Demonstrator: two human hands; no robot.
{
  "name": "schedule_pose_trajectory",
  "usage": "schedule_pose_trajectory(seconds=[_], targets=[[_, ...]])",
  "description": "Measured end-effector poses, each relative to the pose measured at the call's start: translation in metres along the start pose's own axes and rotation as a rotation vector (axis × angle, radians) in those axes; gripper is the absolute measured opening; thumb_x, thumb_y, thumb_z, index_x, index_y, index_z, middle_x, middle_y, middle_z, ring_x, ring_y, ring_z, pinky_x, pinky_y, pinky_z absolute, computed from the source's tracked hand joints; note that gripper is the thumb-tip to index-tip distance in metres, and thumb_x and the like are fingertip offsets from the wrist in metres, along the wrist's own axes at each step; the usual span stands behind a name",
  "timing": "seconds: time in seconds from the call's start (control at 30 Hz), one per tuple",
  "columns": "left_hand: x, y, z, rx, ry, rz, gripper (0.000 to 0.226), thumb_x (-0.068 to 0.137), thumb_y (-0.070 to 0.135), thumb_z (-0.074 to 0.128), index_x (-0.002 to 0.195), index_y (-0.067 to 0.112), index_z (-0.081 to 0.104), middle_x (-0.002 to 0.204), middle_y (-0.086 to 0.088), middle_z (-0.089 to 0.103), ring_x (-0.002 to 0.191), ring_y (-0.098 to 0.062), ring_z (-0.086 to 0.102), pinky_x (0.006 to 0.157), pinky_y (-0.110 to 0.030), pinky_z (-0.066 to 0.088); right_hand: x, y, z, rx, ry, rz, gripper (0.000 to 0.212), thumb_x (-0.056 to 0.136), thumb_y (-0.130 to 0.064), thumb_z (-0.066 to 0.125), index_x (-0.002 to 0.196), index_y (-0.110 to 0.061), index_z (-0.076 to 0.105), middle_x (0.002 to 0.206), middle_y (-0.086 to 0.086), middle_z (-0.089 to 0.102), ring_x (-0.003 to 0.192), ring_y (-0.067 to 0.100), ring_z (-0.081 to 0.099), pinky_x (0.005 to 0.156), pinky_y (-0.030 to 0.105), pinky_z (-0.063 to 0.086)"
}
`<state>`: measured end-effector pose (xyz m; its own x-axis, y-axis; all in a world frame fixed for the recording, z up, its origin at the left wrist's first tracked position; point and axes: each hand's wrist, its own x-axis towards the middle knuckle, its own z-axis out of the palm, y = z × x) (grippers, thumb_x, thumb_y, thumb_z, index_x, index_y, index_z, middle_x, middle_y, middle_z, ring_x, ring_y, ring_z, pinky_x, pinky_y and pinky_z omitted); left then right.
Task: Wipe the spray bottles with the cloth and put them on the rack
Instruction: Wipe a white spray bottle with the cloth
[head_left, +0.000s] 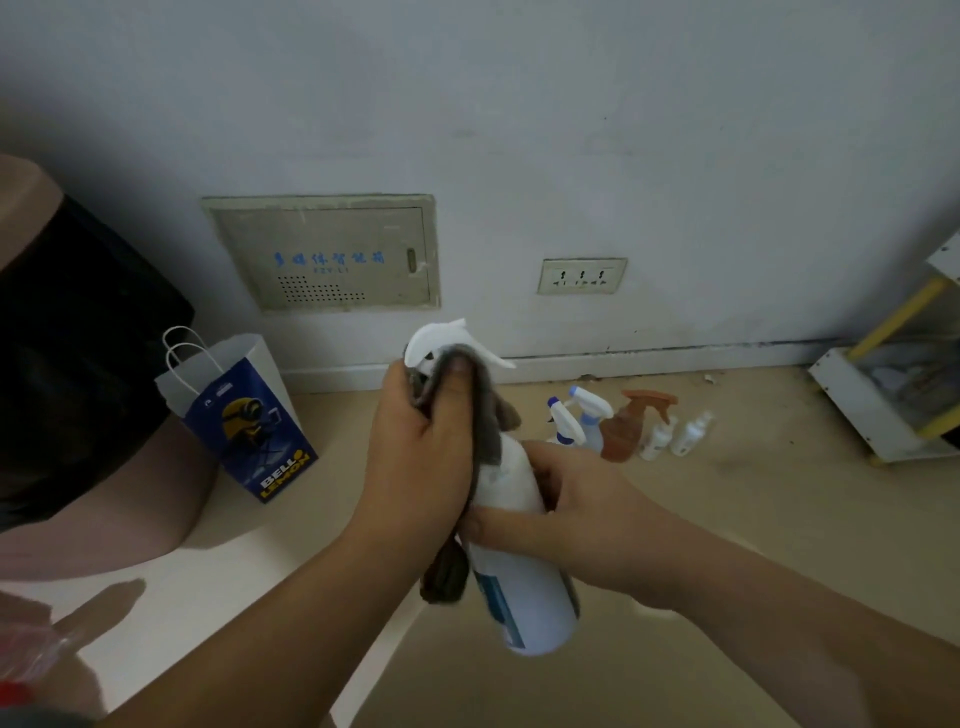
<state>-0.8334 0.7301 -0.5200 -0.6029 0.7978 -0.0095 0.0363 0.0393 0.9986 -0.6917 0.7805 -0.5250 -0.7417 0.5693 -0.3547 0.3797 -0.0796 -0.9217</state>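
One wide-angle view, worn on the person's head, looks forward and down across the floor (753, 519) to the foot of the wall (571, 130). It sits close above the left hand (415, 447), gripping the cloth (441, 574), and the right hand (587, 509), gripping the spray bottle (519, 587). Both forearms enter from the bottom edge.

Smooth plastic bottle (511, 566), soft cloth (485, 431)

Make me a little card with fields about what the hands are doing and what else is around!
Left hand: holds grey cloth around the white spray bottle's neck
Right hand: grips the bottle's body
Waiting: five more bottles, standing together on the floor
Rack: far right, contents blurry
Also: paper bag, left
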Motion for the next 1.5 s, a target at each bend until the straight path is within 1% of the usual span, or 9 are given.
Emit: schedule_pose_trajectory(seconds=[0.17,0.27,0.6,0.77,0.87,1.03,1.17,1.33,1.5], targets=[[-0.006,-0.022,0.005,0.058,-0.101,-0.106,0.028,0.092,0.043,0.067,0.112,0.023,0.068,0.095,0.009,0.077,0.090,-0.001,0.072,0.073,-0.015,0.055,0.004,0.012,0.001,-0.337,0.247,-0.068,0.051,0.065,-0.061,0.086,0.106,-0.035,0.068,0.093,-0.019,0.075,0.087,0.000,0.071,0.079,0.030,0.059],[-0.008,-0.024,0.005,0.124,-0.017,0.003,0.023,0.099,0.039,0.060,0.099,0.019,0.070,0.084,0.008,0.076,0.077,0.001,0.070,0.063,-0.010,0.050,0.002,0.014,-0.003,-0.161,0.090,-0.056,0.035,0.078,-0.035,0.091,0.107,-0.024,0.072,0.098,-0.013,0.078,0.092,0.006,0.075,0.081,0.030,0.061],[-0.004,-0.025,-0.014,0.137,-0.191,0.281,0.044,0.104,0.051,0.038,0.102,0.020,0.069,0.088,0.003,0.074,0.082,-0.018,0.072,0.074,-0.043,0.058,-0.003,0.019,-0.020,0.086,-0.017,0.030,0.053,0.081,-0.013,0.087,0.129,-0.016,0.066,0.121,0.004,0.077,0.113,0.023,0.073,0.098,0.045,0.059],[-0.001,-0.012,-0.031,0.016,-0.219,0.506,0.040,0.102,0.035,0.040,0.129,0.010,0.056,0.113,0.007,0.068,0.107,-0.016,0.066,0.091,-0.035,0.055,-0.003,0.020,-0.023,-0.200,0.194,-0.032,0.056,0.073,-0.033,0.095,0.121,-0.041,0.066,0.114,-0.016,0.073,0.105,0.007,0.071,0.092,0.042,0.062],[0.008,-0.008,-0.038,0.363,-0.346,0.716,0.054,0.102,0.037,0.045,0.148,0.009,0.044,0.138,-0.006,0.057,0.126,-0.023,0.058,0.104,-0.044,0.051,-0.001,0.022,-0.022,-0.420,0.220,-0.059,0.062,0.069,-0.046,0.094,0.123,-0.046,0.062,0.112,-0.024,0.067,0.102,0.000,0.066,0.091,0.040,0.060],[0.019,-0.008,-0.044,0.898,-0.266,0.873,0.028,0.094,0.045,0.049,0.101,0.020,0.062,0.085,-0.003,0.064,0.064,-0.030,0.062,0.053,-0.043,0.055,-0.003,0.017,-0.018,-0.742,0.223,-0.015,0.074,0.073,-0.056,0.087,0.135,-0.049,0.047,0.115,-0.021,0.061,0.105,0.009,0.062,0.090,0.040,0.056],[0.021,-0.003,-0.042,0.831,-0.158,0.701,0.045,0.097,0.055,0.036,0.084,0.017,0.058,0.071,-0.001,0.067,0.061,-0.030,0.065,0.056,-0.045,0.055,-0.005,0.015,-0.016,-0.740,0.222,-0.001,0.072,0.071,-0.061,0.085,0.132,-0.050,0.049,0.111,-0.023,0.060,0.101,0.007,0.060,0.087,0.036,0.055],[0.007,0.002,-0.029,0.357,-0.026,0.298,0.051,0.105,0.058,0.034,0.087,0.021,0.065,0.071,0.002,0.070,0.070,-0.015,0.069,0.069,-0.044,0.059,-0.002,0.022,-0.018,-0.692,0.274,-0.013,0.067,0.069,-0.062,0.085,0.126,-0.051,0.052,0.108,-0.029,0.059,0.100,0.003,0.060,0.088,0.036,0.056],[0.014,0.018,-0.028,-0.285,0.129,-0.196,0.034,0.105,0.055,0.038,0.093,0.031,0.060,0.086,0.012,0.069,0.078,-0.003,0.063,0.077,-0.023,0.052,0.001,0.029,-0.024,-0.549,0.339,-0.015,0.062,0.061,-0.065,0.085,0.115,-0.049,0.059,0.107,-0.025,0.067,0.098,0.000,0.064,0.085,0.039,0.059]])
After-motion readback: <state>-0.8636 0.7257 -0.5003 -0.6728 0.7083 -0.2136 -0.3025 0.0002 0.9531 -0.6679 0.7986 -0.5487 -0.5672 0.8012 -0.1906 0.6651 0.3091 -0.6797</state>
